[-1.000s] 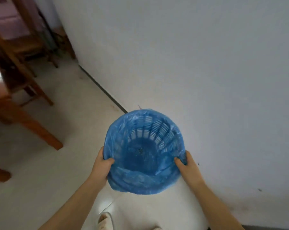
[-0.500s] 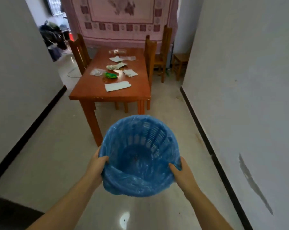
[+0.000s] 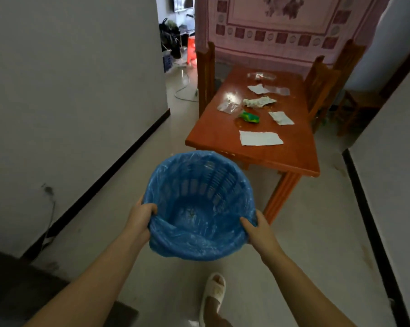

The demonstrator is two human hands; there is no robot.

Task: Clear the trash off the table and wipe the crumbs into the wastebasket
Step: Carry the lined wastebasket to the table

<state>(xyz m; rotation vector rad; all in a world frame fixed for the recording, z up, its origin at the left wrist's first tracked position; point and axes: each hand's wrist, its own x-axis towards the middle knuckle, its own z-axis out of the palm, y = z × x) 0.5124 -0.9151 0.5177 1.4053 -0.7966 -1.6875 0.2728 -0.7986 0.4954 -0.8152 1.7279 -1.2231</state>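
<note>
I carry a blue slatted wastebasket point(image 3: 199, 204) lined with a blue plastic bag, held off the floor in front of me. My left hand point(image 3: 139, 218) grips its left rim and my right hand point(image 3: 258, 230) grips its right rim. Ahead to the right stands the orange-brown wooden table point(image 3: 293, 154). On it lie a white paper napkin point(image 3: 260, 138), a green wrapper point(image 3: 250, 117), a crumpled tissue point(image 3: 258, 101), another napkin point(image 3: 281, 118) and clear plastic pieces point(image 3: 227, 106).
Wooden chairs stand at the table's left point(image 3: 206, 74) and right point(image 3: 321, 86). White walls flank the corridor on both sides. A pink patterned cloth point(image 3: 281, 27) hangs behind the table. A cable point(image 3: 182, 87) lies on the floor beyond. My slippered foot point(image 3: 213, 293) is below the basket.
The view swung from the wall toward the table, and I have come closer to it. The table now sits to the right of the basket. Both hands keep their grip on the rim.
</note>
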